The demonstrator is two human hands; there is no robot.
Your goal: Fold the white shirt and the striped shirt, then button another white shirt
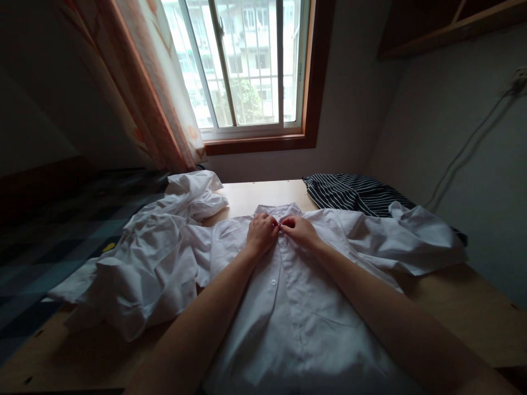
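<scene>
A white button-up shirt (317, 307) lies front up on the wooden table, its collar (284, 209) toward the window and one sleeve spread to the right. Just below the collar, my left hand (262, 233) pinches the edge of the front placket. My right hand (300, 230) is closed on the placket from the other side, fingertips nearly meeting those of the left. Whatever small part sits between the fingertips is too small to make out. Lower down, a button (274, 282) shows on the left front panel, and the panels lie apart there.
Crumpled white cloth (152, 263) is heaped on the left of the table (465, 307). A black striped garment (358, 192) lies at the back right. Dark checked bedding (37, 258) borders the left side. Behind are a window (247, 71) and a curtain (144, 82).
</scene>
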